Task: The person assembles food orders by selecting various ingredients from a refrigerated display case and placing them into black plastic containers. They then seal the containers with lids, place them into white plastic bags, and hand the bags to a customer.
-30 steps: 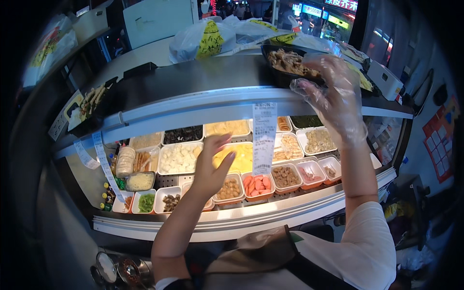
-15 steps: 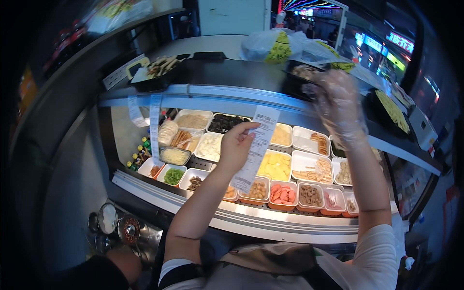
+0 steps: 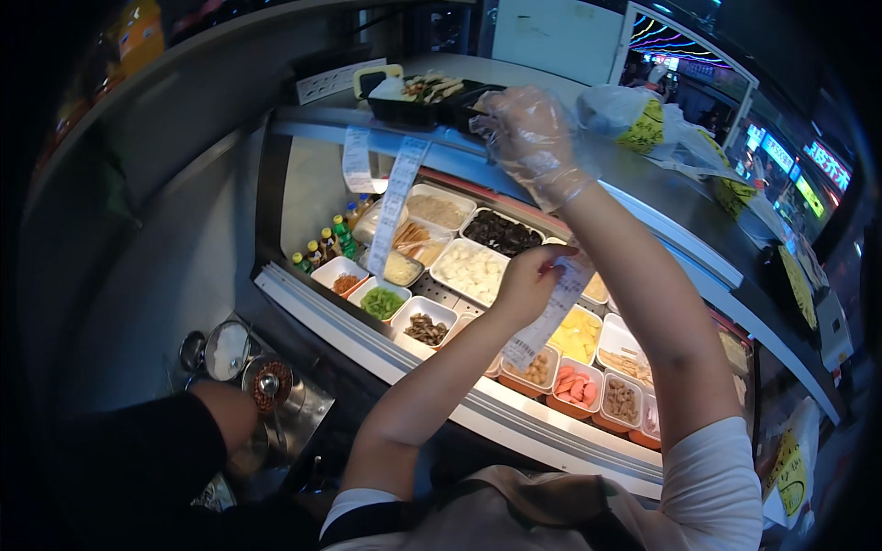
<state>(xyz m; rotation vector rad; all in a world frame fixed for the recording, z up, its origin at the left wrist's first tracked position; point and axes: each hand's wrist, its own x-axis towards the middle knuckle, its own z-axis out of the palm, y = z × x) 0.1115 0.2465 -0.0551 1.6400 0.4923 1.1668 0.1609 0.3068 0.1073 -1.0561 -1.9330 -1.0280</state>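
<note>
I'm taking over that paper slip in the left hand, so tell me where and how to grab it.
I'd pinch the paper slip at its lower end, coming from its right: the left hand grips it higher up from the left, while its long, thin lower part slants down free below.

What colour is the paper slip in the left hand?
White with dark print. Head view shows the paper slip in the left hand best.

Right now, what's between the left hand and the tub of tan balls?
The paper slip the left hand holds: in the head view it slants down, its lower end overlapping the tub of tan balls.
</note>
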